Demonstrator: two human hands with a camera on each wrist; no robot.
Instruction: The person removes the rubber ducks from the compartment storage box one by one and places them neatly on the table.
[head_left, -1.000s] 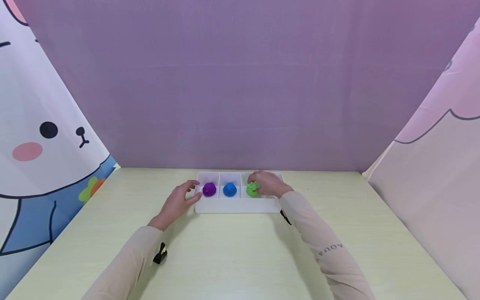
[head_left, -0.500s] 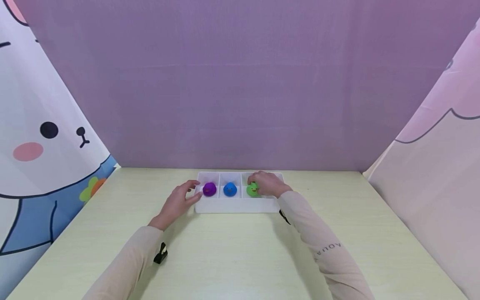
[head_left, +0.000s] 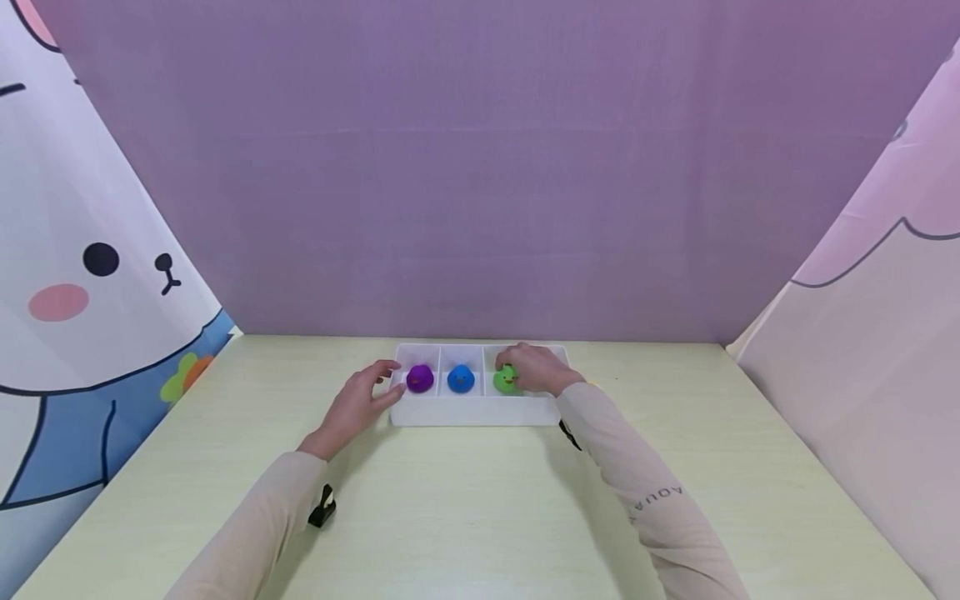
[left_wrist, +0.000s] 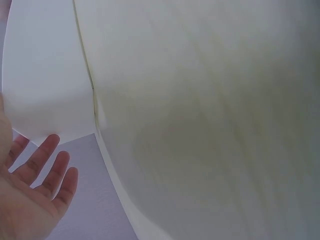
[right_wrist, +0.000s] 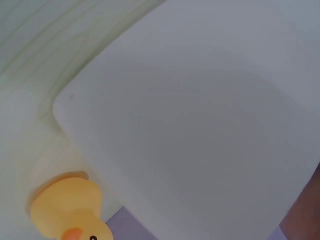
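A white three-compartment tray [head_left: 476,413] lies at the far middle of the table. It holds a purple duck [head_left: 419,379] on the left, a blue duck [head_left: 460,379] in the middle and a green duck [head_left: 505,380] on the right. My right hand [head_left: 528,367] reaches into the right compartment, its fingers curled round the green duck. My left hand [head_left: 375,385] rests with relaxed fingers against the tray's left end. In the left wrist view the fingers [left_wrist: 45,180] lie straight beside the tray wall [left_wrist: 45,90]. The right wrist view shows the tray [right_wrist: 200,125] from outside.
A yellow duck [right_wrist: 70,210] sits on the table just outside the tray's right end, seen only in the right wrist view. The pale green table [head_left: 480,517] is walled by a purple backdrop [head_left: 480,167] and cartoon-print curtains [head_left: 82,275] on both sides.
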